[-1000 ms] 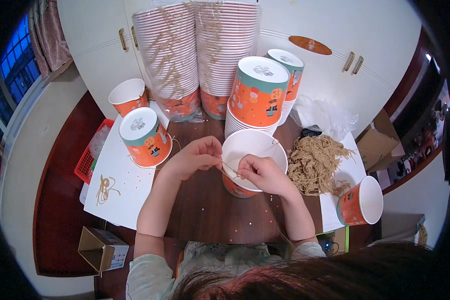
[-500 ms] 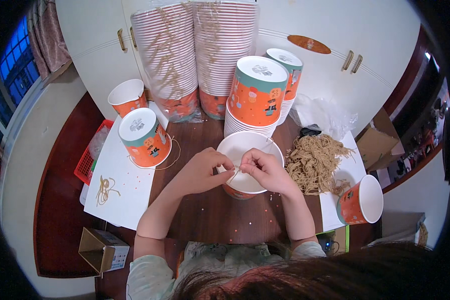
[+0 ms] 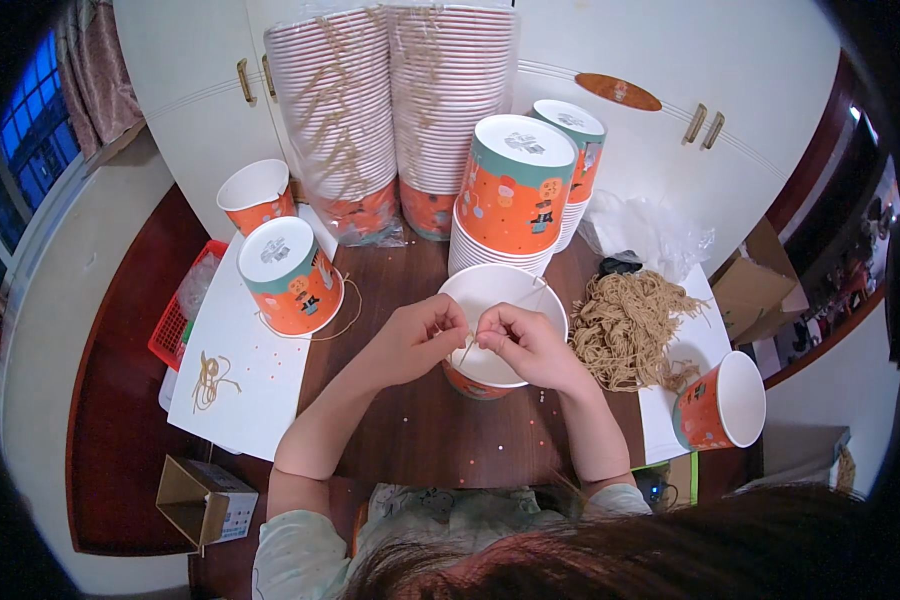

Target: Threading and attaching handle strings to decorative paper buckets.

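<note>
An orange paper bucket [image 3: 482,388] with a white inside stands upright on the table in front of me. Over its near left part, my left hand [image 3: 425,337] pinches a thin tan cord [image 3: 467,350]. Close beside it, my right hand [image 3: 522,342] pinches the same cord, thumb against forefinger. The fingertips of both hands are a small gap apart. More cord shows at the bucket's far right rim. Inside the fingers, the exact lie of the cord is too small to make out.
Upturned bucket stacks [image 3: 518,190] stand behind. Wrapped stacks [image 3: 340,110] rise at the back. At right are a heap of tan cords [image 3: 625,330] and a bucket on its side [image 3: 720,400]. An upturned bucket [image 3: 288,275] with a cord handle stands left, near loose cords [image 3: 213,382].
My left hand has shifted slightly, its fingers curling more. Both hands stay over the bucket with the cord between them. The bucket has barely moved.
</note>
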`<state>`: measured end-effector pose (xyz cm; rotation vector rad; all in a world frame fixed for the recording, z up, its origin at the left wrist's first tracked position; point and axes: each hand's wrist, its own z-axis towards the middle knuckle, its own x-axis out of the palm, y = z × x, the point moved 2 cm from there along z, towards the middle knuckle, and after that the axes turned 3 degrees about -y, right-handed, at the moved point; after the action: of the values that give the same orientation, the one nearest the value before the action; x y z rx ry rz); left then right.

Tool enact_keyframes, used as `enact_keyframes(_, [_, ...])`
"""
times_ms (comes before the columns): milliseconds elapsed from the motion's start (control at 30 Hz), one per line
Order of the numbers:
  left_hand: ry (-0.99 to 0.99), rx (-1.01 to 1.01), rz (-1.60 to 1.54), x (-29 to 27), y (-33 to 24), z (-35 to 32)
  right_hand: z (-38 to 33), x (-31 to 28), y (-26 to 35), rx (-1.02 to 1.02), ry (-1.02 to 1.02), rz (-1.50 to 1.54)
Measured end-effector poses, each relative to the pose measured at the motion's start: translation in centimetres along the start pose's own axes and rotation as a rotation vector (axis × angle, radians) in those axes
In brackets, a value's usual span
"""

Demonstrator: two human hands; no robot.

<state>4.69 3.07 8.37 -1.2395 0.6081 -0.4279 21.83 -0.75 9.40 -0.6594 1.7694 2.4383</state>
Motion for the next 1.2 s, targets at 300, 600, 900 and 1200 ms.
enact_keyframes(300, [-0.154, 0.01, 0.033, -0.6, 0.1, 0.3, -0.1, 0.0, 0.2, -0.014, 0.029, -0.055])
enact_keyframes(600, [-0.188, 0.043, 0.081, -1.1, 1.0, 0.7, -0.1, -0.1, 0.6, -0.065, 0.06, -0.202])
enact_keyframes(900, [-0.265, 0.17, 0.413, -0.9, 0.5, 0.7, -0.3, -0.1, 0.8, -0.185, 0.043, -0.258])
enact_keyframes(1200, [-0.152, 0.155, 0.418, -1.2, -0.7, 0.4, 0.0, -0.3, -0.9, -0.025, -0.04, 0.123])
